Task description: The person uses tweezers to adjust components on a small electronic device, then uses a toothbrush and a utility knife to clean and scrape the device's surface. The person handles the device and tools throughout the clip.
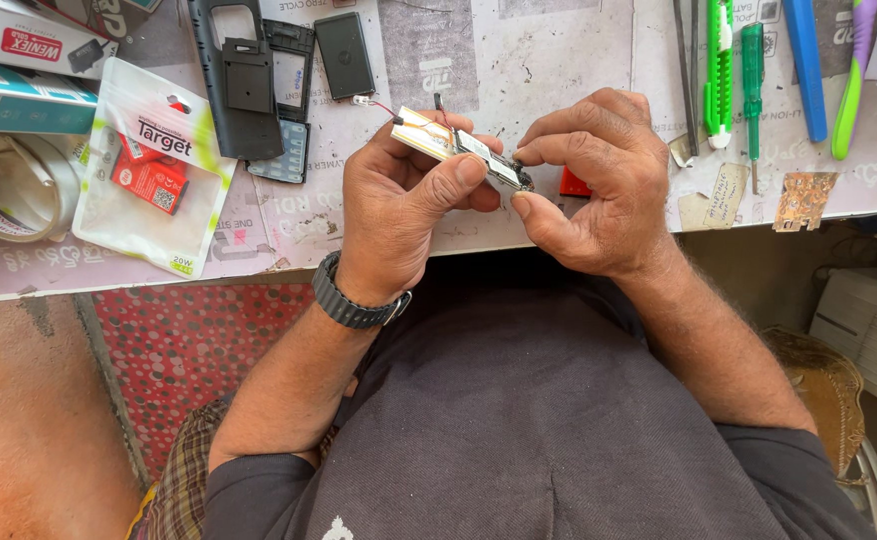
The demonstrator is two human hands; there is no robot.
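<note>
Hands meet just above the near edge of the surface (519, 60). The left hand (399, 205) grips a small circuit board (459, 145) — thumb pressed on top, fingers curled under it. The board is tilted, with thin red wires (384, 104) sticking out at its far end. The right hand (599, 185) pinches the near end of the board between thumb and first finger, the other fingers curled in.

A black watch (354, 305) sits on the left wrist. Far to the left lies a clear packet (149, 170) with red things inside, next to a roll of tape (14, 190). Black phone parts (249, 80) lie behind the hands — a frame, a keypad and a flat cover. On the right, green screwdrivers (734, 70) and a blue tool (807, 65) lie side by side.
</note>
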